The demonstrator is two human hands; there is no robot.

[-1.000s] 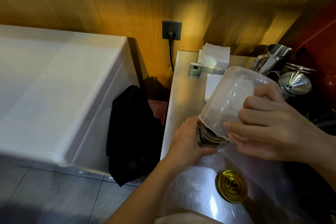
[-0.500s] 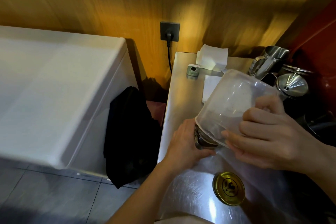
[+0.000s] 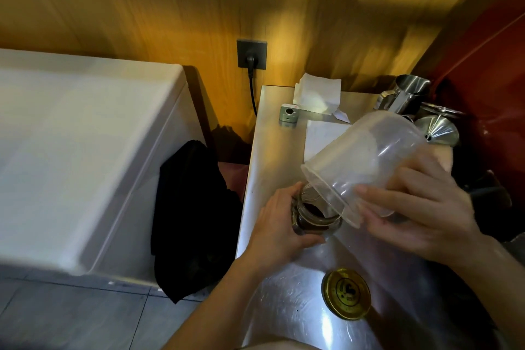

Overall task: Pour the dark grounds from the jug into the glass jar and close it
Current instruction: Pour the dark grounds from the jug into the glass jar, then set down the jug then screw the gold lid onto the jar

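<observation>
A clear plastic jug (image 3: 366, 159) is tipped steeply, mouth down, with its rim over the open glass jar (image 3: 315, 217). My right hand (image 3: 420, 207) grips the jug by its side. The jar stands on the steel counter (image 3: 272, 150) and holds dark grounds up to near its neck. My left hand (image 3: 279, 224) wraps around the jar from the left. The jar's gold lid (image 3: 346, 293) lies flat on the counter, nearer to me and apart from the jar. The jug looks almost empty.
White paper sheets (image 3: 318, 95) and a small green device (image 3: 289, 114) lie at the counter's back. A steel pitcher (image 3: 404, 94) and a steel funnel (image 3: 437, 129) stand at the back right. A white appliance (image 3: 79, 150) and a hanging black cloth (image 3: 193, 216) are to the left.
The jug's rim has lifted a little off the jar's mouth, so the grounds inside the jar now show. My left hand has stayed around the jar.
</observation>
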